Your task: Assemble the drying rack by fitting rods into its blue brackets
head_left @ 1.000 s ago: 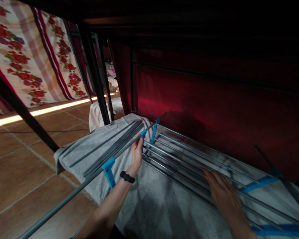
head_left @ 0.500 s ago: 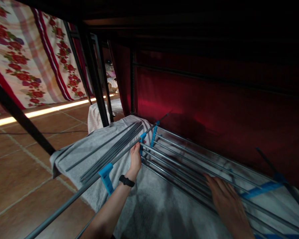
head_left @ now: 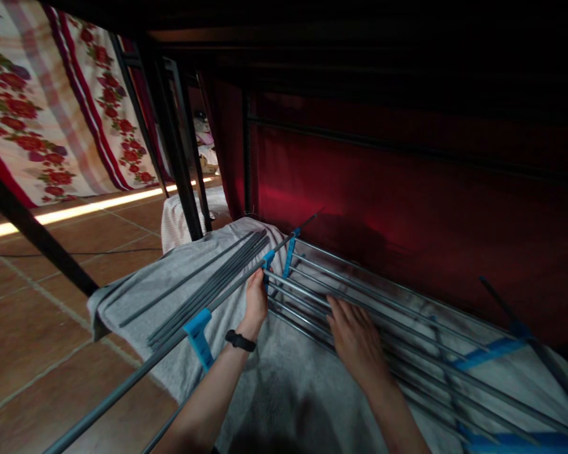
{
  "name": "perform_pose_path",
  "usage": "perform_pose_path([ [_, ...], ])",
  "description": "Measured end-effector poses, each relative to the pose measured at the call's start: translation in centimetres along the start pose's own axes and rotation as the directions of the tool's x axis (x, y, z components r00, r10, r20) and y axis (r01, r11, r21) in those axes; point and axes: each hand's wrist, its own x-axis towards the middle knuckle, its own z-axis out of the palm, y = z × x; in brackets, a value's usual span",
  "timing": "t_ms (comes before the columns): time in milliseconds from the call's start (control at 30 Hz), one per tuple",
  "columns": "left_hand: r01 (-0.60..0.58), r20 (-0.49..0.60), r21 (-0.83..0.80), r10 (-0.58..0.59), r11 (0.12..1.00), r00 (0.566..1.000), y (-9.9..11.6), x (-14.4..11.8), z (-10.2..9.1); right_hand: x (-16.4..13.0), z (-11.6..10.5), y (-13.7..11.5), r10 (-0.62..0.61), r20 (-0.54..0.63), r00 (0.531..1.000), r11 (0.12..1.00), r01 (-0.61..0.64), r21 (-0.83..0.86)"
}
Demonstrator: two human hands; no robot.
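Observation:
A rack of grey metal rods (head_left: 407,353) with blue plastic brackets lies across the bed; it looks like part of a drying rack. My left hand (head_left: 256,296), with a black band on its wrist, is closed around a blue bracket (head_left: 267,258) where the rods meet a long grey pole (head_left: 123,391). My right hand (head_left: 357,334) rests over the middle rods, fingers stretched out and palm down. Another blue bracket (head_left: 199,328) hangs on the pole nearer to me. Left of the pole lies a bundle of loose grey rods (head_left: 208,290).
A grey blanket (head_left: 274,372) covers the bed beneath the rack. Black metal bed posts (head_left: 175,151) stand at the left, and a dark frame passes overhead. Red cloth (head_left: 360,183) hangs behind. A flowered curtain (head_left: 66,107) and tiled floor (head_left: 23,340) are at the left.
My right hand has moved left along the rods, closer to my left hand. My left hand keeps its hold on the bracket. The view has shifted slightly.

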Motion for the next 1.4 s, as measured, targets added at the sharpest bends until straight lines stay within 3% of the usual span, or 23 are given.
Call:
perform_pose_path([
  [233,0.009,0.012,-0.004,-0.009,1.000,1.000,0.1,0.0,0.0,8.2,-0.3,-5.5,-0.049,0.255,0.966,0.988,0.009,0.153],
  [433,-0.003,-0.017,0.038,0.004,0.999,1.000,0.1,0.6,-0.1,12.7,0.4,-8.0,-0.087,0.287,0.954,0.986,0.042,0.161],
  [600,-0.076,-0.045,0.119,0.082,0.990,0.996,0.4,0.8,0.8,13.5,1.0,-8.4,-0.084,0.322,0.943,0.991,0.046,0.125],
  [1067,-0.071,-0.096,0.122,0.083,0.990,0.992,0.7,0.5,2.3,13.5,0.7,-8.1,-0.094,0.349,0.933,0.989,0.048,0.138],
  [1200,0.022,-0.175,0.243,0.022,0.970,0.984,1.7,-0.2,3.3,13.6,0.6,-8.5,-0.088,0.327,0.941,0.988,0.041,0.148],
  [1400,0.102,-0.208,0.378,-0.023,0.920,0.978,2.8,-0.6,3.9,14.1,0.6,-9.7,-0.008,0.310,0.951,0.978,-0.057,0.201],
])
